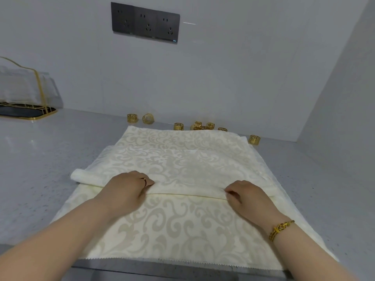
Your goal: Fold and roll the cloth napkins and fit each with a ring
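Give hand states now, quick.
Left hand: grips the napkin roll.
Right hand: grips the same roll.

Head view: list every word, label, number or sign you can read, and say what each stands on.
No text here can be read.
On the dark grey three-socket wall panel: a small bluish mark at its lower right corner, too small to read.
On the gold metal napkin rings: a cut-out fret pattern only, no letters.
On the cream damask cloth napkin: woven scrolls, no label showing.
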